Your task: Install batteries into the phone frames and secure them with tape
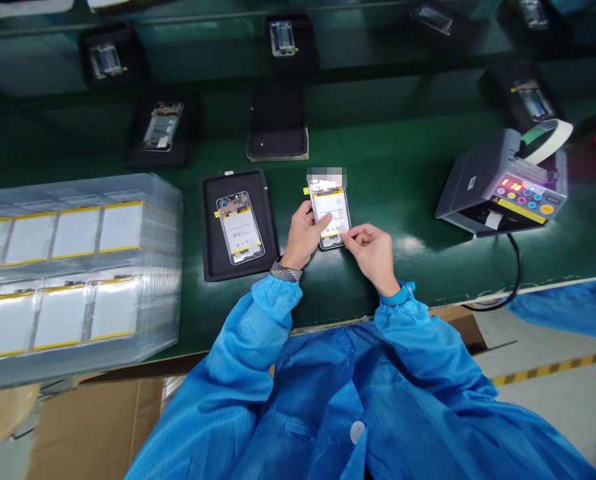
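Observation:
Both hands are at the middle of the green bench. My left hand (303, 235) grips the left edge of a phone housing with a fitted battery (331, 213), thumb on the white battery face. My right hand (373, 257) pinches the housing's lower right edge between thumb and fingers, near a strip of yellow tape. The top of this housing is blurred out. To the left, a second phone housing (241, 228) lies on a black mat (209, 227), apart from my hands.
Clear plastic trays of flat batteries (73, 267) are stacked at the left. An electronic tape dispenser (501, 183) with a red display stands at the right, its black cable trailing over the bench edge. Further black mats with housings (161, 127) line the far side. Cardboard (93, 427) lies below the front edge.

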Motion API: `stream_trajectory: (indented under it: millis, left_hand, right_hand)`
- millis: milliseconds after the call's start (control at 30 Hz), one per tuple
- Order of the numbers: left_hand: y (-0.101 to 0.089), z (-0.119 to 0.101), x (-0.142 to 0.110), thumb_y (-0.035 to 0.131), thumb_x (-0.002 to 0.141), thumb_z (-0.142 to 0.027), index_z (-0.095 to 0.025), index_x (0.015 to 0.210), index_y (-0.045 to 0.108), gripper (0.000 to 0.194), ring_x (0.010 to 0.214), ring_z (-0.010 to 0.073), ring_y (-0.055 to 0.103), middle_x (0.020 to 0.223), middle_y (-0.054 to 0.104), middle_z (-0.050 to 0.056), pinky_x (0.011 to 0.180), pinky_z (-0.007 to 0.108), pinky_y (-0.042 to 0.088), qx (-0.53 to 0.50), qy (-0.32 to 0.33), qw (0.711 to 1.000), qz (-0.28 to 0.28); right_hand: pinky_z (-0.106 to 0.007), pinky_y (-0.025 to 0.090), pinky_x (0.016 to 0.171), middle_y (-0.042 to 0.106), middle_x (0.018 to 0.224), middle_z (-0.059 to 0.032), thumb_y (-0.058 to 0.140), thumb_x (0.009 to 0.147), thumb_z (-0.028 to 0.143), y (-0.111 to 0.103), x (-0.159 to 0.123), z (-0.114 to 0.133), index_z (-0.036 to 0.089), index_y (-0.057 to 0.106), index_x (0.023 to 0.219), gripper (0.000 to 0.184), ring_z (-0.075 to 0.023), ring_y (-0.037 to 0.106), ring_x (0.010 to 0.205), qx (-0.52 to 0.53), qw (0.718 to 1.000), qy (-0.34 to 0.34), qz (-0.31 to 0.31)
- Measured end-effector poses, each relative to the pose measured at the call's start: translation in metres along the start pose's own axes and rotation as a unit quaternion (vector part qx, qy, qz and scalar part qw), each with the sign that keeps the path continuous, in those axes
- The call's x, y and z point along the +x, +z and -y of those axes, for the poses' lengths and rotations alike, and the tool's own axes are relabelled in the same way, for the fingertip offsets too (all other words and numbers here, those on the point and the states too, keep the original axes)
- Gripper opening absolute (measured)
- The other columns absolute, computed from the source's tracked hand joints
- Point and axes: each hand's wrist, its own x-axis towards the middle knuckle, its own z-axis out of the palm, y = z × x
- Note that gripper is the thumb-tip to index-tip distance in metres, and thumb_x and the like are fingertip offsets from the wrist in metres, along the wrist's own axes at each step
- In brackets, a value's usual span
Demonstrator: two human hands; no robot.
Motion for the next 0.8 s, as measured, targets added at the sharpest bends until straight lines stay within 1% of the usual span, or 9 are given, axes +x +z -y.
stream_trajectory:
  millis: [100, 133, 200, 300, 367, 433, 500, 600, 800]
  left_hand:
    - [0.001, -0.001, 0.0, 0.089, 0.072, -0.034, -0.017, 0.111, 0.058, 0.053, 0.101, 0.0286, 0.075, 0.107, 0.078, 0.01, 0.094, 0.043, 0.06, -0.007, -0.003, 1.0, 0.001]
    - [0.001, -0.002, -0.001, 0.089, 0.072, -0.034, -0.016, 0.112, 0.059, 0.054, 0.1, 0.0284, 0.075, 0.106, 0.078, 0.01, 0.093, 0.043, 0.061, -0.011, -0.005, 1.0, 0.003]
    - [0.001, -0.002, -0.001, 0.089, 0.072, -0.035, -0.016, 0.115, 0.059, 0.056, 0.098, 0.0283, 0.076, 0.106, 0.078, 0.01, 0.093, 0.043, 0.061, -0.017, -0.007, 1.0, 0.008]
    - [0.0, -0.003, -0.001, 0.09, 0.07, -0.037, -0.015, 0.115, 0.06, 0.058, 0.096, 0.0289, 0.076, 0.104, 0.078, 0.011, 0.091, 0.043, 0.061, -0.016, -0.005, 1.0, 0.014]
    - [-0.001, -0.004, -0.001, 0.091, 0.068, -0.039, -0.015, 0.114, 0.06, 0.06, 0.097, 0.0294, 0.076, 0.104, 0.079, 0.011, 0.091, 0.043, 0.061, -0.016, -0.002, 1.0, 0.016]
    - [0.0, -0.007, -0.002, 0.091, 0.068, -0.041, -0.016, 0.115, 0.059, 0.062, 0.1, 0.0298, 0.076, 0.106, 0.078, 0.011, 0.091, 0.042, 0.061, -0.012, 0.005, 1.0, 0.021]
    - [0.001, -0.009, -0.004, 0.09, 0.07, -0.043, -0.017, 0.117, 0.059, 0.062, 0.102, 0.0303, 0.075, 0.109, 0.078, 0.012, 0.089, 0.041, 0.061, -0.002, 0.011, 0.999, 0.031]
    - [0.002, -0.012, -0.006, 0.09, 0.071, -0.046, -0.017, 0.117, 0.058, 0.063, 0.102, 0.0305, 0.075, 0.11, 0.078, 0.012, 0.087, 0.04, 0.061, 0.001, 0.021, 0.999, 0.03]
    - [-0.004, -0.016, -0.004, 0.09, 0.071, -0.046, -0.016, 0.116, 0.059, 0.062, 0.103, 0.0298, 0.075, 0.112, 0.077, 0.013, 0.091, 0.041, 0.06, 0.004, 0.036, 0.999, -0.005]
  right_hand:
    - [-0.023, 0.043, 0.052, 0.059, 0.069, 0.0039, 0.081, 0.074, 0.044, -0.004, 0.005, 0.0, 0.018, 0.06, 0.1, 0.043, -0.0104, 0.051, 0.053, 0.004, 1.0, -0.015, -0.013]
    - [-0.023, 0.045, 0.052, 0.064, 0.077, 0.0016, 0.083, 0.072, 0.045, -0.005, 0.007, 0.001, 0.019, 0.059, 0.105, 0.049, -0.0107, 0.055, 0.055, 0.018, 1.0, -0.01, 0.001]
    - [-0.023, 0.045, 0.046, 0.069, 0.088, -0.0028, 0.085, 0.07, 0.05, -0.007, 0.013, 0.004, 0.019, 0.059, 0.106, 0.054, -0.0115, 0.059, 0.055, 0.052, 0.996, 0.019, 0.066]
    - [-0.02, 0.038, 0.036, 0.07, 0.074, -0.0026, 0.088, 0.066, 0.056, -0.009, 0.023, 0.009, 0.019, 0.056, 0.088, 0.053, -0.0124, 0.059, 0.047, 0.084, 0.977, 0.075, 0.179]
    - [-0.019, 0.038, 0.035, 0.067, 0.064, -0.0008, 0.091, 0.063, 0.057, -0.011, 0.03, 0.012, 0.019, 0.053, 0.08, 0.056, -0.012, 0.058, 0.042, 0.095, 0.967, 0.089, 0.221]
    - [-0.019, 0.041, 0.035, 0.068, 0.062, -0.0014, 0.09, 0.064, 0.06, -0.014, 0.035, 0.015, 0.019, 0.054, 0.08, 0.057, -0.013, 0.06, 0.043, 0.106, 0.961, 0.087, 0.24]
    - [-0.02, 0.042, 0.036, 0.07, 0.066, -0.0039, 0.085, 0.071, 0.064, -0.017, 0.039, 0.019, 0.017, 0.059, 0.084, 0.055, -0.014, 0.063, 0.045, 0.109, 0.957, 0.076, 0.256]
    - [-0.02, 0.04, 0.034, 0.072, 0.07, -0.0059, 0.079, 0.078, 0.065, -0.019, 0.044, 0.024, 0.015, 0.063, 0.089, 0.054, -0.013, 0.062, 0.043, 0.093, 0.957, 0.049, 0.269]
    - [-0.019, 0.041, 0.035, 0.075, 0.074, -0.0051, 0.083, 0.077, 0.057, -0.009, 0.049, 0.029, 0.015, 0.06, 0.097, 0.052, -0.0132, 0.064, 0.045, 0.08, 0.951, 0.041, 0.295]
